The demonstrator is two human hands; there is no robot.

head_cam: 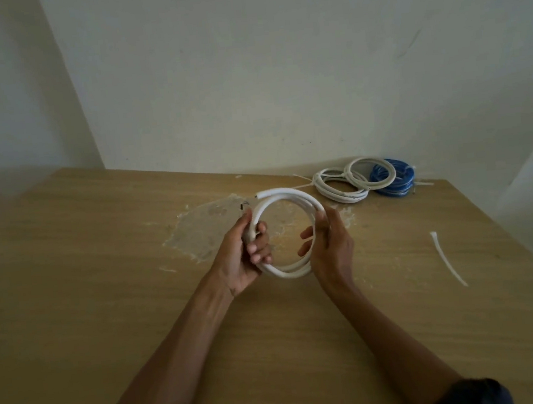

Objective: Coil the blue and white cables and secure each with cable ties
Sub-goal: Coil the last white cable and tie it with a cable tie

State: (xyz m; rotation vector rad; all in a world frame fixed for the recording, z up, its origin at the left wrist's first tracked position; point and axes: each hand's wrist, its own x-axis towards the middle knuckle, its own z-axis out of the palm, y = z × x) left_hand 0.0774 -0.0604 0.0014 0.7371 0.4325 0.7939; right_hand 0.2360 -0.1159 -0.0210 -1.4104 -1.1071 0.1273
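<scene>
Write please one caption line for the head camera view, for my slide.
Both hands, left hand and right hand, hold a white cable coil above the wooden table.

Coil in hand is held above table centre, gripped on its left side by left hand and on its right side by right hand. Finished coils are stacked at far right of table, near wall; one further coil is overlapped at their right. Loose cable tie is laid on table right of hands, well apart from them.
</scene>
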